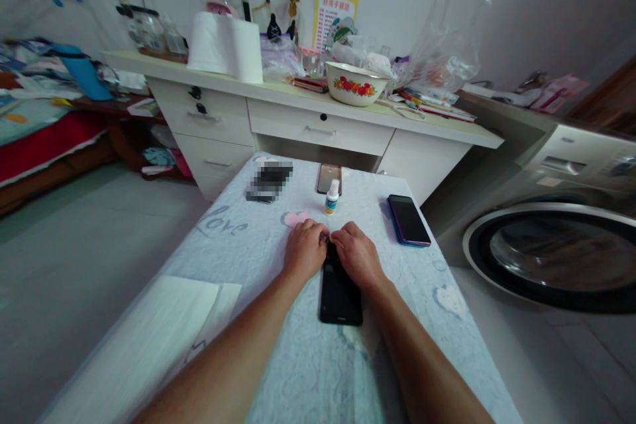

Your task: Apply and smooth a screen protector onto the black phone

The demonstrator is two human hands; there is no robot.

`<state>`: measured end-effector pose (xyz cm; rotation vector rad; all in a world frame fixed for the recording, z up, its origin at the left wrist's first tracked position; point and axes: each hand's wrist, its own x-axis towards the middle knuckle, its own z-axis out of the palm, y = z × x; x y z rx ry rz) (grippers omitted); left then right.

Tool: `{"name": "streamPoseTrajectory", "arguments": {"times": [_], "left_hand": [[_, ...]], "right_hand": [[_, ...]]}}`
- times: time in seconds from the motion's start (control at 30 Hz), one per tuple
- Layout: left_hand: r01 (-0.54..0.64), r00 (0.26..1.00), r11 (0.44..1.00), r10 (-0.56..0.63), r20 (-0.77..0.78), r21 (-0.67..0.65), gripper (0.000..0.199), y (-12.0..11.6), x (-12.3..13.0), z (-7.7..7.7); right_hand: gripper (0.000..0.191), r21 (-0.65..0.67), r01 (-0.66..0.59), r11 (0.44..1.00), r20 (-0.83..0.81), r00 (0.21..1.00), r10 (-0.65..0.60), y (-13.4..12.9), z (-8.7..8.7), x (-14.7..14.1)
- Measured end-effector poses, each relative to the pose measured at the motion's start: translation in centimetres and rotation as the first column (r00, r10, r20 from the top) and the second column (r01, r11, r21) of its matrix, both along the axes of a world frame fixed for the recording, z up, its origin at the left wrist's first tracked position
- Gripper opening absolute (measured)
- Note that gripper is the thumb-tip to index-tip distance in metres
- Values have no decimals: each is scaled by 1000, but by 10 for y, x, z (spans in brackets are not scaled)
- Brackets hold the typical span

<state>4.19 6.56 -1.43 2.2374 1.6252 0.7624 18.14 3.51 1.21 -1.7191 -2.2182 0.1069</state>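
Observation:
A black phone [340, 298] lies screen up on the cloth-covered table [278, 358]. My left hand [305, 246] is at its top left corner, fingers curled and closed. At the top right corner my right hand [355, 253] is closed too, its fingertips close to those of my left. Whatever sits between the fingertips is too small to make out. Just beyond my hands stands a small white spray bottle [331, 199]. Behind it lies a brownish phone or case [329, 179]. Another dark phone [409, 220] rests to the right, and a blurred dark object [271, 180] to the left.
White paper sheets [149, 338] lie at the table's left edge. Beyond the table is a white desk [318, 126] with a floral bowl [355, 85], a paper roll [226, 46] and plastic bags. A washing machine [561, 212] stands at the right.

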Motion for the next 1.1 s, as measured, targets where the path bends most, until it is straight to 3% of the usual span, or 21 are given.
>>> {"name": "streamPoseTrajectory", "arguments": {"times": [0.27,0.73,1.1], "left_hand": [[9,1000,1000,-9,10,3,18,0,0,-1],[16,999,1000,-15,43,-18,20,-1,0,1],[17,1000,1000,-17,27,-9,19,-1,0,2]], "right_hand": [[24,-29,-4,1000,49,999,6,0,4,-1],[23,-119,126,985,31,992,-123,-7,13,42],[22,-54,107,993,60,993,-103,-4,7,22]]}}
